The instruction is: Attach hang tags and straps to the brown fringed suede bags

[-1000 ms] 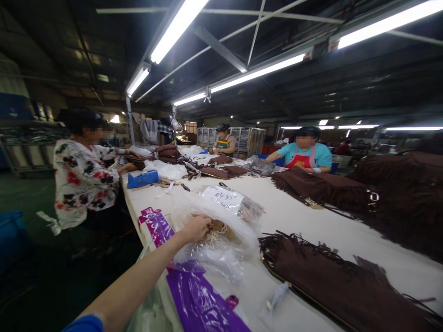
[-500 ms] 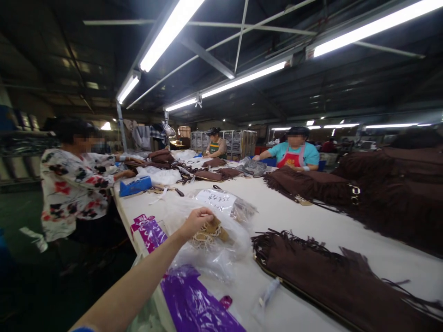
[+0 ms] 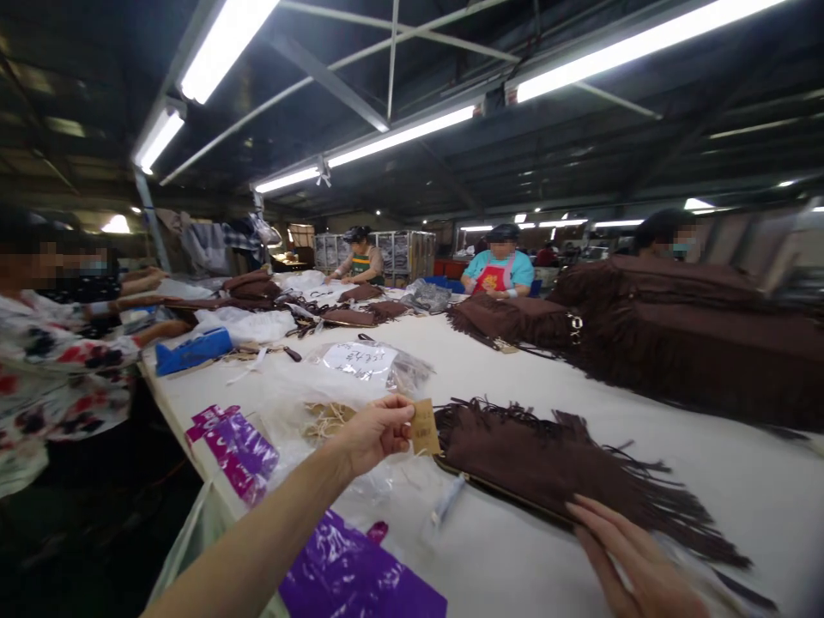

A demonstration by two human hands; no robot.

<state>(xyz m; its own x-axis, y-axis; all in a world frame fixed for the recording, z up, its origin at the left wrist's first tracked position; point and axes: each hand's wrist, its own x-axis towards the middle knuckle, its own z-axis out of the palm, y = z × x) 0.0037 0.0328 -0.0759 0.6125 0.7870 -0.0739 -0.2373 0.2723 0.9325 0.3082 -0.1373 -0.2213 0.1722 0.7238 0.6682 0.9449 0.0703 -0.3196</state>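
Note:
My left hand (image 3: 384, 429) pinches a small tan cardboard tag (image 3: 425, 427) with faint print, held up just left of a dark brown fringed bag (image 3: 521, 459). My right hand (image 3: 627, 554) has its fingers stretched out, their tips at the bag's near edge. The bag lies flat, with a zip along its near side and fringe spreading on the far and right sides. Behind my left hand, more tan tags with pale strings (image 3: 328, 419) lie on clear plastic.
Purple packaging (image 3: 360, 571) lies along the front of the white table (image 3: 508, 549). A blue dispenser (image 3: 193, 350) stands at the left, a pile of brown bags (image 3: 701, 343) at the right. Several people work around the table.
The view has swung to the right. My left hand has moved off the pile of tags with one tag in its fingers. My right hand has come into view by the bag.

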